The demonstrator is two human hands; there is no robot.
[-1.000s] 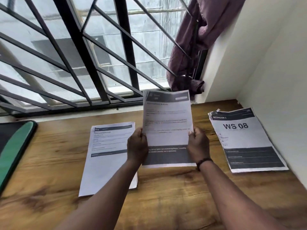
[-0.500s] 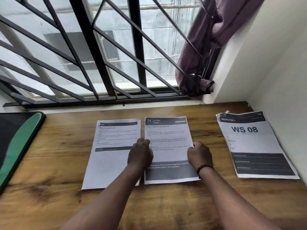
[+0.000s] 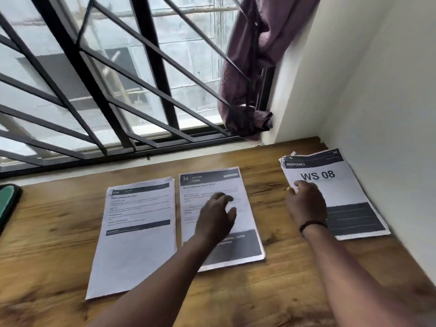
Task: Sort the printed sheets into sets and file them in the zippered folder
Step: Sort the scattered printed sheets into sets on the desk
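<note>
Bare wooden counter [image 3: 271,291] runs along the near edge in front of the sheets, crossed only by the person's two forearms. The landmark is the middle sheet [image 3: 238,246] headed "34", lying flat. The left hand [image 3: 215,218] hangs over its centre with fingers loosely spread, gripping nothing (blur hides whether it touches the paper). Just left of that sheet, with a thin gap between their long edges, lies a second single sheet [image 3: 134,251]. Right of it, past a strip of bare wood, sits the "WS 08" stack [image 3: 346,185], its far corners curled, near the white wall [image 3: 377,90]. The right hand [image 3: 306,201] curls on the stack's left edge, pinching there. Far left, a green-edged zippered folder [image 3: 7,204] shows at the frame edge. Beyond are the window grille [image 3: 118,79] and a purple cloth [image 3: 250,67].
</note>
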